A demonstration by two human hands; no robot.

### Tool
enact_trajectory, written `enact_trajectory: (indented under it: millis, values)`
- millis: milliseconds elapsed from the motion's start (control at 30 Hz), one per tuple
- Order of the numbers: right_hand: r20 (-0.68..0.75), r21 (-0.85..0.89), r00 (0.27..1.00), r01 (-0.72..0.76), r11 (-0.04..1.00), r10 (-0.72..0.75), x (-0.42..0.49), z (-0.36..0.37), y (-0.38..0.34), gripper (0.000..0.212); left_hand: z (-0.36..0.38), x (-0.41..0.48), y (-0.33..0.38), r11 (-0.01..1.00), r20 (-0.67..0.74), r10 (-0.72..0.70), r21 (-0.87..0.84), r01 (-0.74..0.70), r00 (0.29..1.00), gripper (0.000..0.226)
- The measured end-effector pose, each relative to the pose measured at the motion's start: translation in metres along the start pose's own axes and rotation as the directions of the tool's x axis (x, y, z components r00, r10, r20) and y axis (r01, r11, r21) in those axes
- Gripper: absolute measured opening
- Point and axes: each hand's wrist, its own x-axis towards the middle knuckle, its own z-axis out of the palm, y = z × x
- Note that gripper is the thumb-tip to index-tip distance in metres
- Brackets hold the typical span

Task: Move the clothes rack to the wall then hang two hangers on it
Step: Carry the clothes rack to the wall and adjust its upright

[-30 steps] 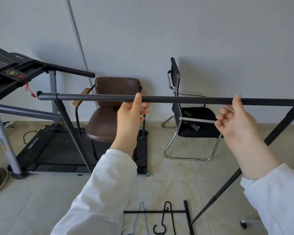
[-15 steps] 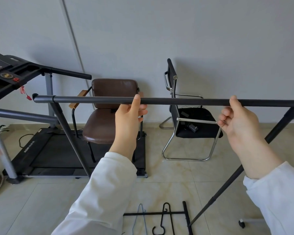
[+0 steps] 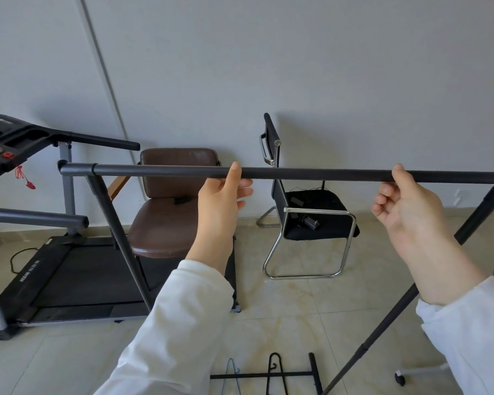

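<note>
The left hand (image 3: 221,203) holds the top bar of the clothes rack (image 3: 311,173) at mid-frame, thumb in front and fingers behind. The right hand (image 3: 408,206) lays its thumb on the bar with fingers curled just beneath, and I cannot tell if it grips; both are placed as half a second ago. Two hangers (image 3: 274,366) lie on the tiled floor (image 3: 297,323) at the bottom edge, and beyond the bar a brown chair (image 3: 166,223), black chair (image 3: 320,223) and treadmill (image 3: 69,275) stand by the white wall (image 3: 297,67), the chairs now slightly lower in frame.

Matt black metal rack bar (image 3: 311,174)
</note>
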Motion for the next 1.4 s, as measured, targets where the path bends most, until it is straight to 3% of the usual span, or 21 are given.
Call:
enact_trajectory:
  millis: [400,767,1100,1400]
  values:
    - [-0.138,-0.088,0.986,0.077,0.993,-0.089,-0.012,-0.058,-0.029,0.028,0.051,-0.018,-0.001,1.000,0.179,0.008,-0.018,-0.005,0.984,0.022]
    - [-0.358,-0.143,0.917,0.134,0.981,-0.177,-0.054,-0.162,-0.058,0.031,0.128,-0.076,-0.017,0.998,0.412,-0.052,-0.010,0.062,0.910,0.024]
    - [-0.534,-0.146,0.814,0.178,0.973,-0.229,-0.127,-0.256,-0.105,0.027,0.188,-0.175,-0.006,0.995,0.598,-0.072,-0.007,0.095,0.798,0.023]
    - [-0.680,-0.168,0.676,0.232,0.958,-0.283,-0.212,-0.348,-0.137,0.025,0.234,-0.283,0.002,0.985,0.743,-0.122,0.010,0.171,0.658,0.021]
